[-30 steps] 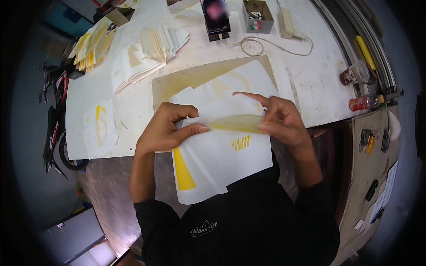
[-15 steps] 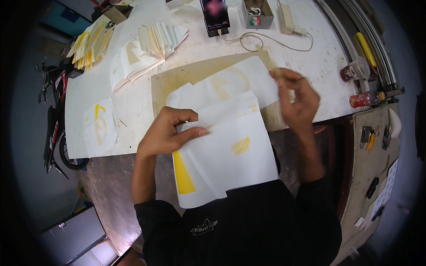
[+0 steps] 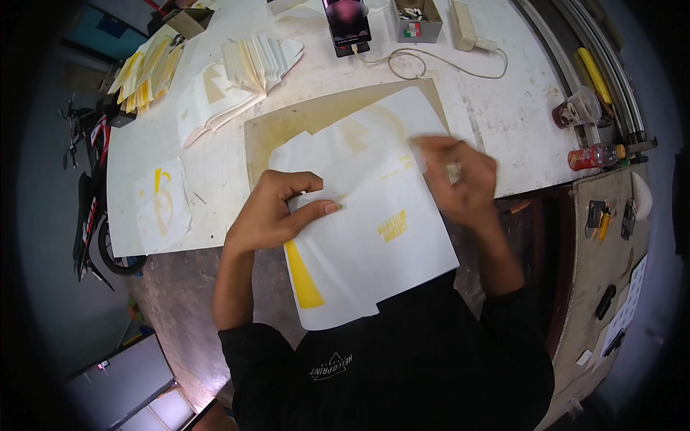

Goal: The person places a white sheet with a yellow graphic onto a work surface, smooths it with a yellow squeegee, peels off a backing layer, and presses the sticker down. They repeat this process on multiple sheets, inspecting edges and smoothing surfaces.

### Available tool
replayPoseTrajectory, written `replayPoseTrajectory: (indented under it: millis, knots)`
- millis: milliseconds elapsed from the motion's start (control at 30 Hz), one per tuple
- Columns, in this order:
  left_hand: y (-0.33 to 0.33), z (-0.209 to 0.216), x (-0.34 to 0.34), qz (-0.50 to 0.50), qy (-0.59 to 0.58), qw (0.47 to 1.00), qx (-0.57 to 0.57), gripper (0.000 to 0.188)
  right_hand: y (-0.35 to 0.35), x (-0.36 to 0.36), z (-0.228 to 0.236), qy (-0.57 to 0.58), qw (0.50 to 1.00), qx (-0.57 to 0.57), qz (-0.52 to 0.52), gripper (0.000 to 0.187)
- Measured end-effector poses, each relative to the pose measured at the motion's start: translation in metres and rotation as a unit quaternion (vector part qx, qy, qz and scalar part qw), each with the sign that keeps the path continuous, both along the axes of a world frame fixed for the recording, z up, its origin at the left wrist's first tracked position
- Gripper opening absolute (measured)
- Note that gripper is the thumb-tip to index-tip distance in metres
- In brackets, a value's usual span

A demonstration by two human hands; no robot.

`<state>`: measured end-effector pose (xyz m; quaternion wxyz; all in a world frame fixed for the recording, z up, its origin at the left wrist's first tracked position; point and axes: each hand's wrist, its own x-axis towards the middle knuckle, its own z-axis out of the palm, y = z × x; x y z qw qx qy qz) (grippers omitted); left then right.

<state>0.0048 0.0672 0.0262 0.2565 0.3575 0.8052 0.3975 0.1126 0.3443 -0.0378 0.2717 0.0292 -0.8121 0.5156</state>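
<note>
Left hand [image 3: 277, 212] at centre frame, fingers curled, index and thumb pressed flat on the white sheet [image 3: 374, 230], pinning it; not gripping. Right hand [image 3: 456, 179] right of centre, motion-blurred, on the sheet's upper right edge; can't tell whether it's pinching the sheet or just touching. Sheet is at centre frame, hanging off the bench [image 3: 503, 108] front edge toward the person's torso; yellow wedge [image 3: 302, 276] at its lower left, small yellow print [image 3: 393, 228] mid-right. Under its top half: brown board [image 3: 302, 126]. Upper left: fanned paper stack [image 3: 251, 68], yellow strip pile [image 3: 147, 68]. Left edge: small sheet with yellow shape [image 3: 162, 205]. Top centre: dark device [image 3: 347, 25], small box [image 3: 419, 20], looped cable [image 3: 438, 65]. Right: bottle [image 3: 595, 155], cup [image 3: 575, 111].
</note>
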Motion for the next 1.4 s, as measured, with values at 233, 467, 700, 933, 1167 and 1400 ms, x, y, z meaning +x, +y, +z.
replayPoseTrajectory:
  millis: [233, 467, 700, 933, 1167, 1400]
  knots:
    - [-0.001, -0.003, -0.002, 0.019, -0.015, 1.000, 0.000, 0.020, 0.019, 0.005, 0.000, -0.053, 0.941, -0.295, 0.159, 0.016]
    - [0.011, 0.000, 0.003, 0.023, -0.015, 0.999, 0.027, 0.017, 0.007, -0.003, -0.011, -0.036, 0.900, -0.363, 0.237, 0.014]
    - [0.008, -0.002, 0.000, 0.052, -0.052, 0.997, 0.012, 0.016, 0.008, 0.012, -0.003, -0.055, 0.895, -0.353, 0.266, 0.011]
    - [0.014, -0.004, 0.000, 0.038, -0.051, 0.998, 0.023, 0.015, -0.012, 0.008, -0.002, -0.067, 0.969, -0.188, 0.147, 0.012]
    - [0.005, -0.006, -0.003, 0.043, -0.012, 0.999, 0.027, 0.017, 0.066, -0.027, -0.038, 0.039, 0.980, -0.085, -0.176, 0.012]
    - [0.001, -0.009, -0.008, 0.065, -0.031, 0.992, 0.100, 0.023, 0.130, -0.011, -0.099, -0.332, 0.889, 0.082, -0.303, 0.039]
